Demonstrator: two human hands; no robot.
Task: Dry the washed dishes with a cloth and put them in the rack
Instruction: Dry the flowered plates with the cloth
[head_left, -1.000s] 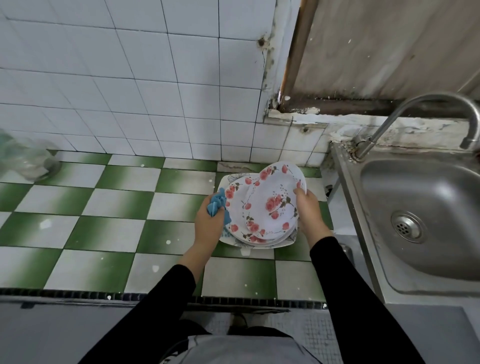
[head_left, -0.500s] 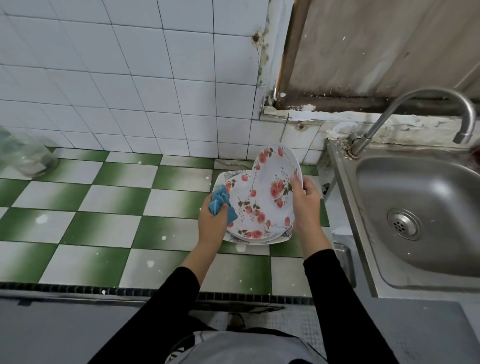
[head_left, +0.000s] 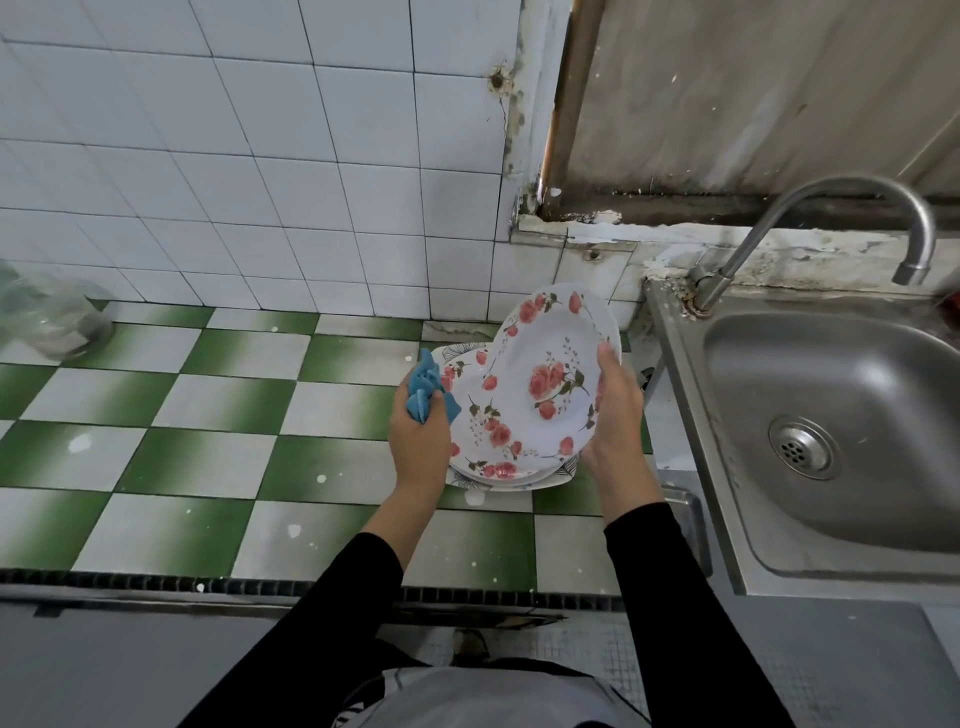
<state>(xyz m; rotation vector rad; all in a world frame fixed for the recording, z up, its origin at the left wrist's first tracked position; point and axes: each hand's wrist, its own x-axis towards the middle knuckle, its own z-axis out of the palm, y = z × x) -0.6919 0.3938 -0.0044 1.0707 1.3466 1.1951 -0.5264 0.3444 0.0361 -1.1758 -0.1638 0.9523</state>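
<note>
My right hand (head_left: 615, 415) grips the right rim of a white plate with pink roses (head_left: 558, 364) and holds it tilted up on edge. Under it lies a stack of similar flowered plates (head_left: 485, 441) on the green and white checked counter (head_left: 208, 415). To the left of the stack my left hand (head_left: 418, 436) holds a bunched blue cloth (head_left: 428, 387) that touches the stack's left edge. No rack is in view.
A steel sink (head_left: 841, 441) with a curved tap (head_left: 810, 218) lies to the right of the plates. White tiled wall stands behind the counter. A clear plastic bag or jar (head_left: 49, 322) sits at the far left. The counter's front edge runs below my arms.
My right hand has lifted and tilted the top plate steeper off the stack. My left hand with the cloth has stayed beside the stack.
</note>
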